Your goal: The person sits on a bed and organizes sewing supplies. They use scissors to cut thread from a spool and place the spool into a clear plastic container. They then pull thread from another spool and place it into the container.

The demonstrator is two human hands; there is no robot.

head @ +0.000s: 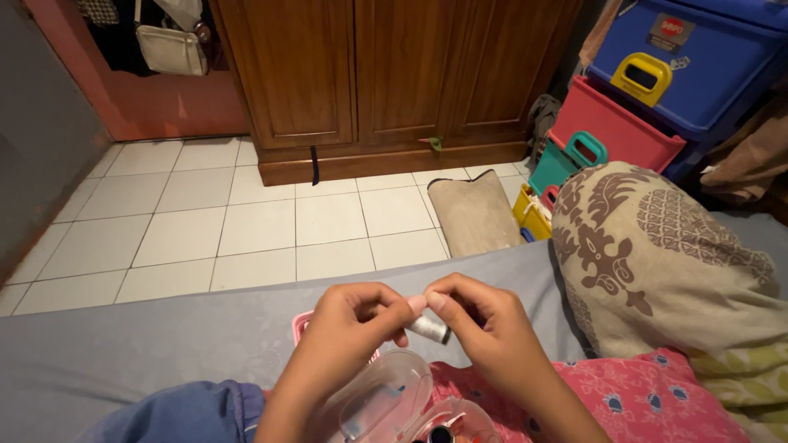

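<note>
My left hand [349, 328] and my right hand [484, 324] meet over my lap, fingertips pinched together. Between them sits a small grey thread spool [430, 327]; the right hand's fingers wrap it while the left hand's thumb and forefinger pinch at its end. Just below the hands lies an open pink sewing box with a clear plastic lid [379, 402], holding small items I cannot make out. A pink flowered cloth [624, 402] lies under my right forearm.
I sit on a grey sheet [123, 344]. A patterned beige pillow [657, 262] rises at the right. Beyond lie white floor tiles [246, 221], a wooden wardrobe [394, 74], a beige mat [476, 213] and stacked coloured plastic drawers [673, 74].
</note>
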